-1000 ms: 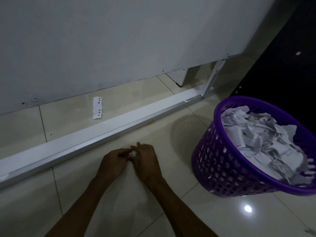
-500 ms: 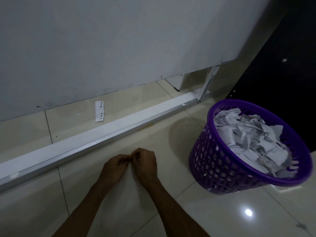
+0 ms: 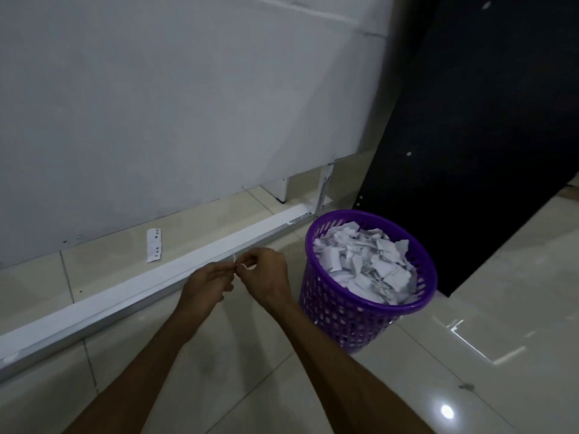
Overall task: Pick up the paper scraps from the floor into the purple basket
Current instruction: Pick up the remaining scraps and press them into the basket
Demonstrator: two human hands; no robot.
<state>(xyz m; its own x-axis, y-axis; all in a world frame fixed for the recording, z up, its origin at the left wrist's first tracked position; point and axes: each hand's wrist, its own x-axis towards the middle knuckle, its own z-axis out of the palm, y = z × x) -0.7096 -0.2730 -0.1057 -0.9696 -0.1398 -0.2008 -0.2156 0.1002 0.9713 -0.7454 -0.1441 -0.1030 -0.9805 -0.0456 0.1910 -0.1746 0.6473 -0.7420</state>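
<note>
Pinching a small white paper scrap (image 3: 242,267) mid-frame between left hand (image 3: 208,285) and right hand (image 3: 266,278), beside the purple plastic basket (image 3: 366,311); featherlight, limp, best gripped by an edge.

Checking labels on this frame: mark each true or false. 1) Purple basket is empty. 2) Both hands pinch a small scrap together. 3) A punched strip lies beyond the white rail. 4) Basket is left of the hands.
1) False: the purple basket is heaped with paper scraps.
2) True: left hand and right hand meet on a small white scrap.
3) True: the punched strip lies on the floor past the white rail, near the wall.
4) False: it stands to their right.
</note>
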